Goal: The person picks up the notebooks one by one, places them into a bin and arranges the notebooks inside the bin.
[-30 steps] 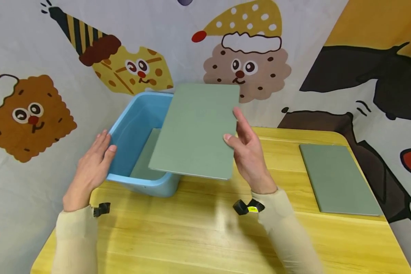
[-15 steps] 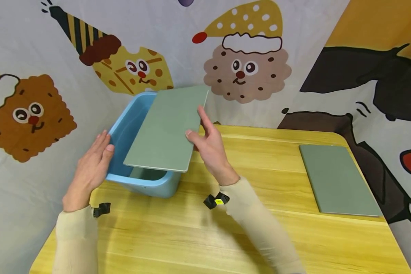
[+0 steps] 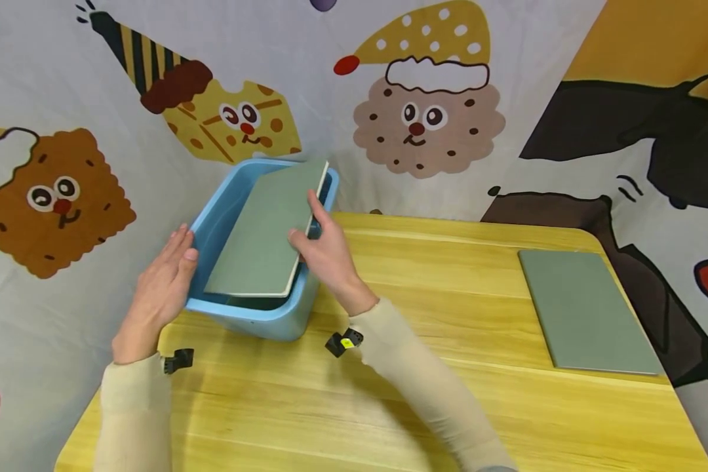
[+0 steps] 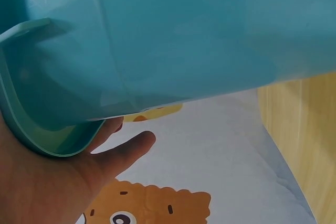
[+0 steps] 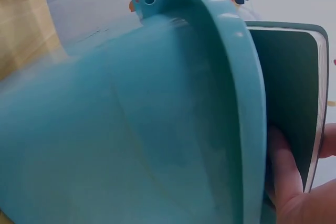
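I see the left grip (image 3: 160,285), straight-fingered, touching the bin (image 3: 254,316); the right grip (image 3: 332,261) pinches book 1 (image 3: 262,236), tilted at the bin's mouth. Book 2 (image 3: 590,311) lies on the bench (image 3: 431,314).

Right hand (image 3: 330,257) grips a notebook (image 3: 264,233), apparently.

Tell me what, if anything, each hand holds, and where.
The right hand holds a green book by its long right edge. The left hand grips nothing, only touching the blue bin.
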